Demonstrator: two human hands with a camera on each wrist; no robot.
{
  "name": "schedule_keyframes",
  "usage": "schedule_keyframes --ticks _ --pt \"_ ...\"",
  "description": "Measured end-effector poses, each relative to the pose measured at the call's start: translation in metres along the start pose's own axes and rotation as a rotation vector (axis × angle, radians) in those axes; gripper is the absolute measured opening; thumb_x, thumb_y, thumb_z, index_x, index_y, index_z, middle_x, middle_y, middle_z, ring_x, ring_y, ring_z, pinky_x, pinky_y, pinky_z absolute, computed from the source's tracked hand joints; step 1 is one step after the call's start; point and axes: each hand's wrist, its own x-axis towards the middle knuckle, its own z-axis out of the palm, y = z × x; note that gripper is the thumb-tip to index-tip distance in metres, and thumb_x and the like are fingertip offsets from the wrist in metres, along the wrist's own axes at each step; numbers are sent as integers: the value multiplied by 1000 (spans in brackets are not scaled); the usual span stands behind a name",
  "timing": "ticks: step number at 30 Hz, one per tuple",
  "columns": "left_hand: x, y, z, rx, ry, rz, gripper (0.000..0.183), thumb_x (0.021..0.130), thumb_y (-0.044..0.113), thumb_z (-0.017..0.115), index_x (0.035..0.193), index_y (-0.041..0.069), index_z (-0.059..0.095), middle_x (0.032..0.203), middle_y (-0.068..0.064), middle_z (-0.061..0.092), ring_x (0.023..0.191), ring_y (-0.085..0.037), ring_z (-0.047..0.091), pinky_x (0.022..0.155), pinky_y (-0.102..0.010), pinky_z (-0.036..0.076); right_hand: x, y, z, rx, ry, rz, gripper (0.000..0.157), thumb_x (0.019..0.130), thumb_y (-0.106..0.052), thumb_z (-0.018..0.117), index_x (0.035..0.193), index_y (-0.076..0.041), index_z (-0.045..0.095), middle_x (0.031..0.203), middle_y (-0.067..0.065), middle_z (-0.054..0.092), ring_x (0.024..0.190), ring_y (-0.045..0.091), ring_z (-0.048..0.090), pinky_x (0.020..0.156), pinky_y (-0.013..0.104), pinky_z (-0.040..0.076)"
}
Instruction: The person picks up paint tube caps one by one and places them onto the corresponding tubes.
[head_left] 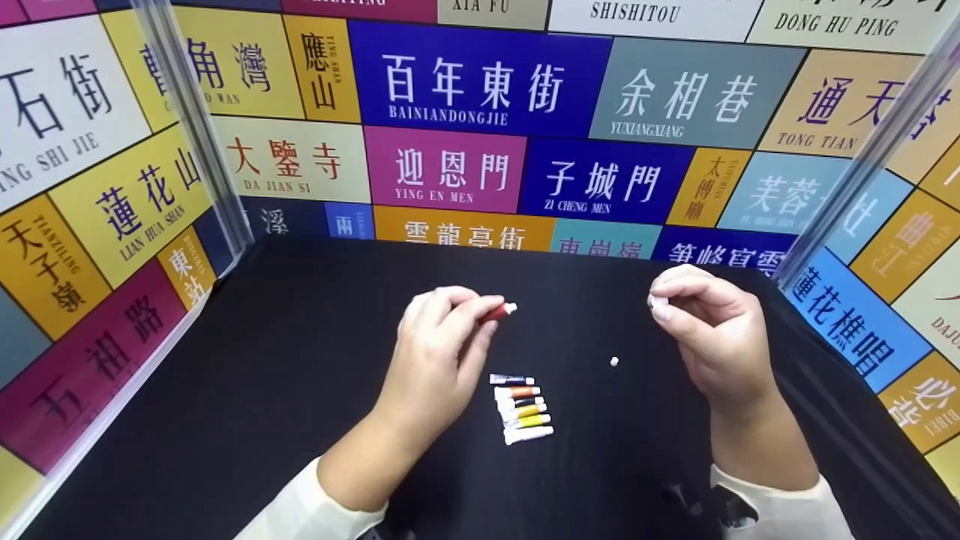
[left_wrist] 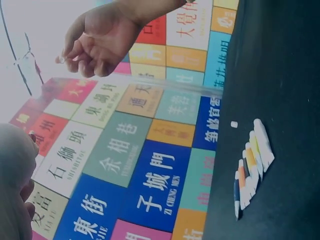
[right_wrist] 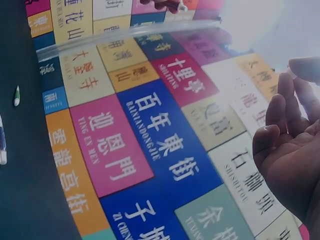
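In the head view my left hand (head_left: 439,341) pinches a small red paint tube (head_left: 495,309) between thumb and fingers, its white end pointing right. Apart from it, at the right, my right hand (head_left: 720,330) pinches a tiny white piece (head_left: 657,301) at the fingertips, mostly covered by them; cannot tell its kind. Between the hands a small white cap (head_left: 614,361) lies on the black cloth. Below the left hand, several paint tubes (head_left: 529,421) lie in a row, dark blue, orange, black, yellow and white among them, white-capped ends to the right.
A black cloth (head_left: 315,322) covers the table. Panels with printed place names (head_left: 480,82) stand behind and at both sides, with clear corner posts (head_left: 202,127) at left and right. The right wrist view shows a small green-and-white tube (right_wrist: 17,96) lying on the cloth.
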Motion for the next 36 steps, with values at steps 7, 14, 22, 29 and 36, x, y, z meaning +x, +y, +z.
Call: schedule_keyframes --ticks 7,14,22,29,36 --pt "1 17 -10 -35 12 40 28 101 22 76 128 18 77 118 -2 73 112 -19 65 100 -41 50 -1 -11 16 7 -37 -73 16 84 30 60 98 26 66 98 20 72 88 28 60 78 26 59" --pt "1 32 -18 -48 32 86 29 99 20 77 128 18 77 119 -2 73 112 -19 65 99 -41 50 -2 -22 32 -25 -75 -120 15 83 30 60 95 25 67 97 19 72 88 30 58 79 26 58" --pt "-1 45 -25 -55 40 143 30 98 18 78 128 18 77 117 -2 72 110 -19 65 97 -41 51 -8 -36 51 -42 -102 -176 20 80 32 56 95 25 66 98 21 71 93 28 62 84 26 59" --pt "-1 52 -26 -46 47 196 29 99 17 76 128 19 76 115 -1 71 110 -21 65 97 -41 50 -11 -42 64 -91 -112 -227 16 78 31 64 94 26 66 95 21 69 89 28 62 80 26 58" --pt "-3 59 -30 -35 38 204 29 99 19 76 128 19 76 116 0 71 112 -21 63 97 -40 49 -13 -45 72 -150 -123 -230 18 77 32 66 93 25 67 93 21 69 87 26 63 78 24 57"
